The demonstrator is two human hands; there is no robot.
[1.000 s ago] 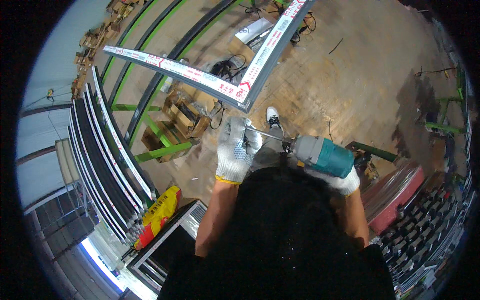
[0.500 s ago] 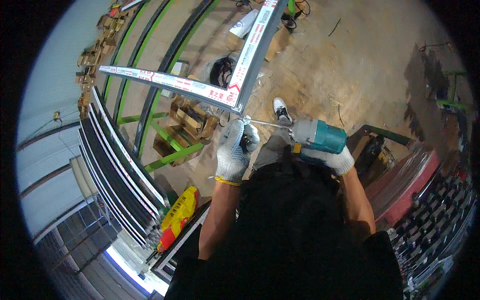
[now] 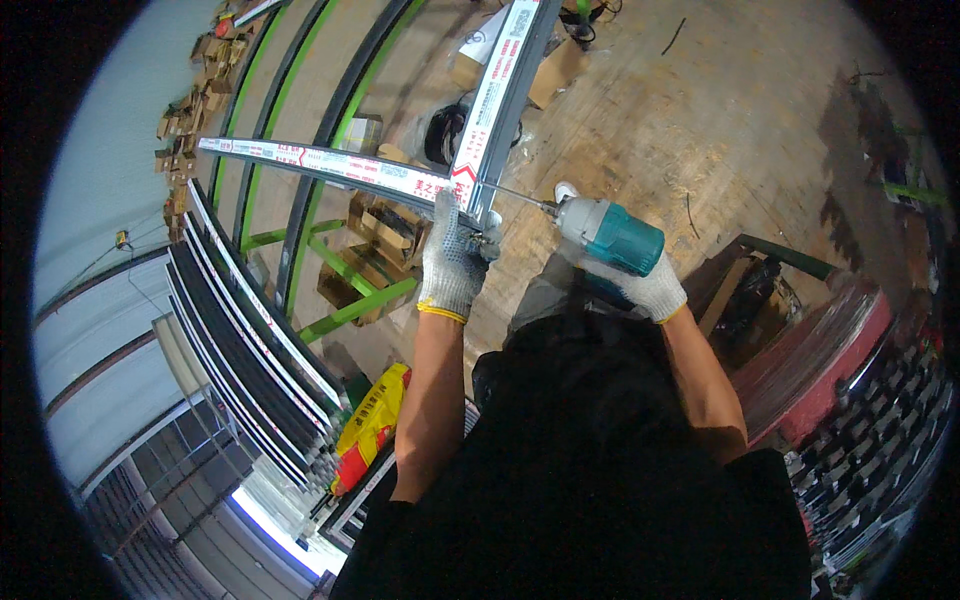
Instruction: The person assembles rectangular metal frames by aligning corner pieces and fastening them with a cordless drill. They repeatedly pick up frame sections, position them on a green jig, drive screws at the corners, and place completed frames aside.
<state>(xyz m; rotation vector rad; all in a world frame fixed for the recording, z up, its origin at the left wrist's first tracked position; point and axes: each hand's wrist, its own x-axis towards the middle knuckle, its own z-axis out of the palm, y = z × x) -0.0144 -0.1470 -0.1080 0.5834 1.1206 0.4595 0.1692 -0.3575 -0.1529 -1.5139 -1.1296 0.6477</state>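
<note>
The right hand (image 3: 652,286), in a pale knit glove, is closed around the handle of a teal and grey drill (image 3: 625,240). Its long, thin bit (image 3: 517,194) points left and reaches the outer side of a frame's corner; whether the tip touches is too small to tell. The left hand (image 3: 452,268), gloved the same way with a yellow cuff edge, is at that corner, fingers partly curled, one laid up against the face of the frame (image 3: 400,178). Small dark pieces (image 3: 479,240) show by its fingers, but I cannot tell how firmly it grips anything.

The frame is grey under white film with red print; one side runs left, the other away from the person. The left side passes above black rails (image 3: 335,118) with green supports. Under and beside these, open cardboard boxes (image 3: 378,238) and a coil of black cord (image 3: 443,135) lie on the floor (image 3: 650,120).

Farther out, long strips (image 3: 262,335) are stacked at left beside a yellow and red bag (image 3: 372,425). At right is a red bundle (image 3: 825,365) in clear wrap, near many dark pieces (image 3: 870,465).
</note>
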